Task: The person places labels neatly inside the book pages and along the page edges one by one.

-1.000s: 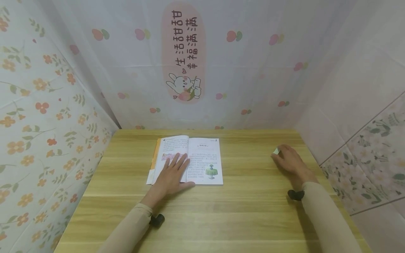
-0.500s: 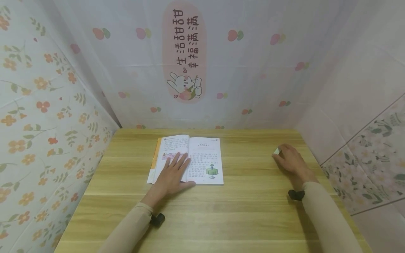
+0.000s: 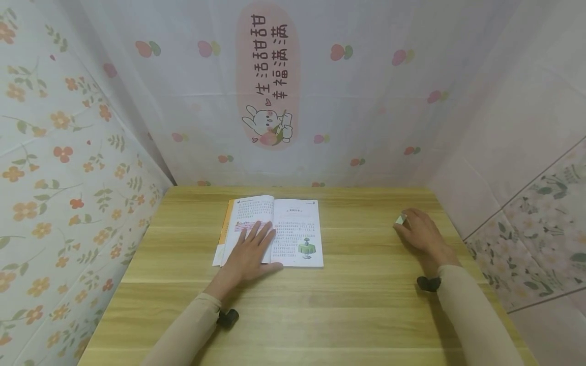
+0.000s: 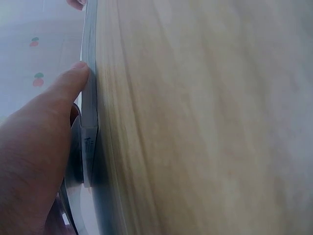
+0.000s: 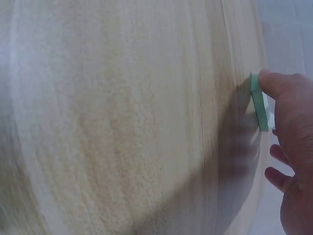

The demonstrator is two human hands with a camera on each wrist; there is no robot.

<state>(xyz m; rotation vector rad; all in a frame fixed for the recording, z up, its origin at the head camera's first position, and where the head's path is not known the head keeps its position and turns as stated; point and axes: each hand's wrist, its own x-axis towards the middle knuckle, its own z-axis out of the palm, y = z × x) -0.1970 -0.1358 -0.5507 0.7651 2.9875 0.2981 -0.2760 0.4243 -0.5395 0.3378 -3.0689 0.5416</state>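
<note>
An open book [image 3: 297, 218] lies on the wooden table, printed text on both pages and a green table picture on the right one. My left hand [image 3: 249, 256] rests flat across its left page and fold, fingers spread, thumb along the lower edge. The left wrist view shows that thumb [image 4: 73, 78] against the side of the book [image 4: 89, 107]. Over on the right, my right hand [image 3: 421, 231] holds a small pale green block [image 3: 401, 219] between thumb and fingers. In the right wrist view the thumb touches one end of the block [image 5: 260, 105]; the fingers are partly hidden behind.
The wooden table [image 3: 357, 305] ends at a back wall hung with printed cloth [image 3: 366, 112]. Floral cloth [image 3: 68, 203] borders the left side, and a patterned panel [image 3: 540, 229] stands close beyond the right hand. A black wrist camera sits on each wrist.
Both hands, the book and the green block stay in place. The head view has shifted very slightly.
</note>
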